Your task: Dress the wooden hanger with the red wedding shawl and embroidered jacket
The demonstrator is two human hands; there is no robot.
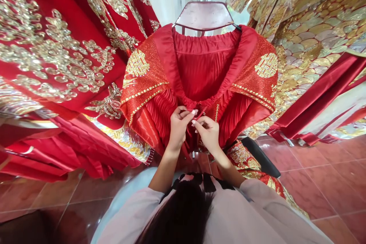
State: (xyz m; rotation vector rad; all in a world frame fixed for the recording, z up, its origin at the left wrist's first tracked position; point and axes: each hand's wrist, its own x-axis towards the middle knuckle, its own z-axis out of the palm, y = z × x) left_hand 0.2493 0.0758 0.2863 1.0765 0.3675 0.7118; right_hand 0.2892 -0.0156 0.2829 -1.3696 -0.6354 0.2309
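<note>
A red pleated garment (200, 65) with gold-embroidered shoulder panels hangs open over the back of a chair (204, 15) in front of me. My left hand (179, 126) and my right hand (208, 131) meet at the garment's front, where the two red edges come together. Both hands have their fingers curled and pinched on the red cloth at that closure. What sits between the fingertips is too small to make out. Dark hair and pale sleeves show at the bottom of the view.
Red robes with gold embroidery (57, 57) hang close on the left. Gold scale-patterned garments (311, 26) hang on the right, with red satin bands below. A black chair arm (260, 156) juts out by my right wrist. The floor is reddish tile (323, 183).
</note>
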